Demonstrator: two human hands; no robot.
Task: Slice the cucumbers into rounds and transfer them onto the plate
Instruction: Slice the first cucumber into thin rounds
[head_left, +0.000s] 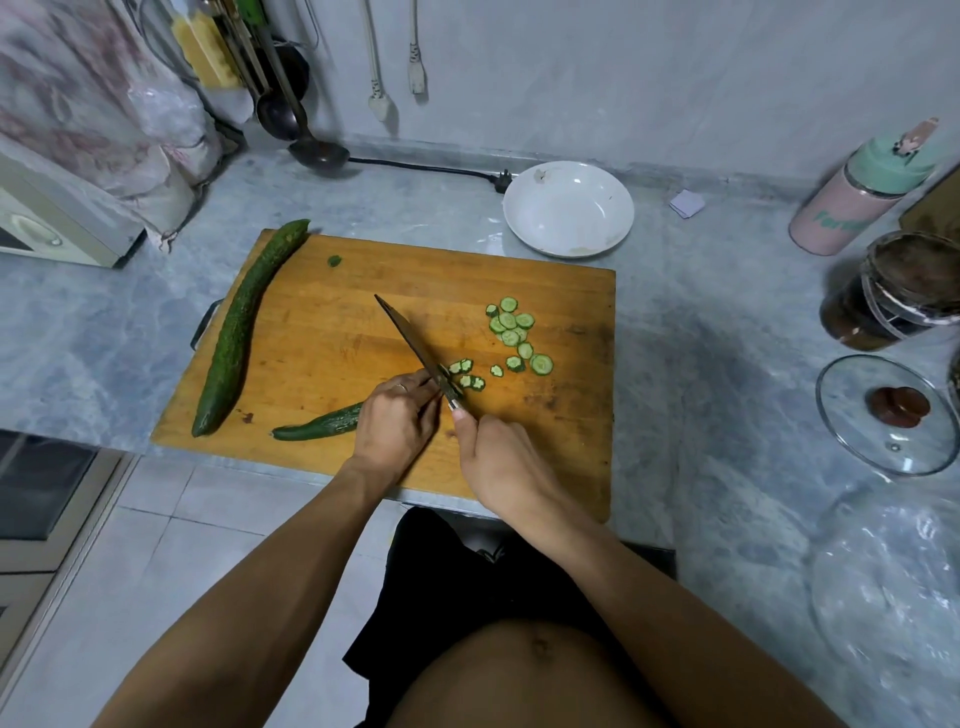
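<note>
While your cutting board carries 2 cucumbers, the whole cucumber lies untouched along its left edge and the white plate beyond the far right corner holds no rounds yet. Your left hand curls over the half-cut cucumber, long axis running left to right, cut end at your fingertips. Your right hand grips the knife, blade crossing that end. Cut rounds sit right of the blade.
</note>
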